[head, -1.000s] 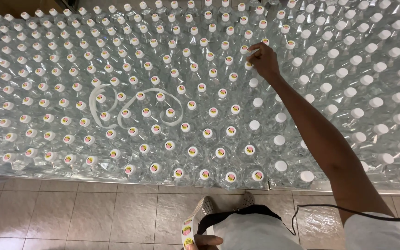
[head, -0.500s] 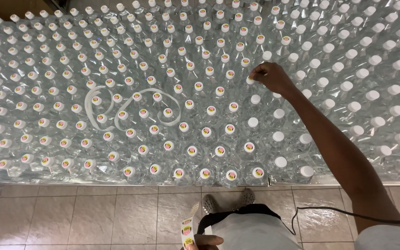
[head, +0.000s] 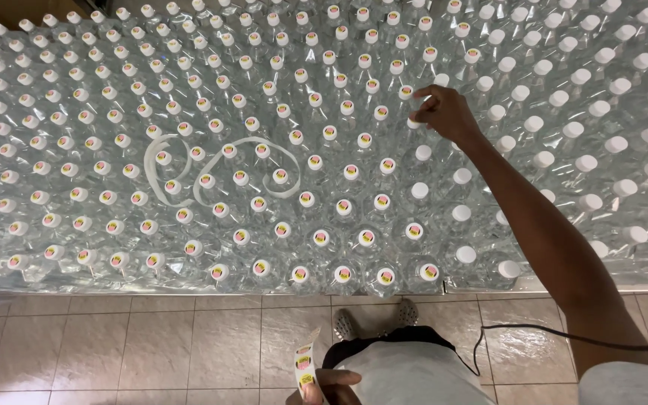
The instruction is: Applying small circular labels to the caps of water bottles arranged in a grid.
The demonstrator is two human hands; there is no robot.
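Across the floor stands a wide block of clear plastic bottles [head: 264, 150]; since a second ago the right hand [head: 448, 112] has slid nearer, fingertips pinched on a plain white cap [head: 414, 122]. The left hand [head: 328, 384] grips a glossy sticker strip [head: 306, 366], so labelling continues

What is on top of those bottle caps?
Small round pink-and-yellow stickers sit on the left caps; the right caps are bare white. The right hand covers one cap, so its top is hidden.
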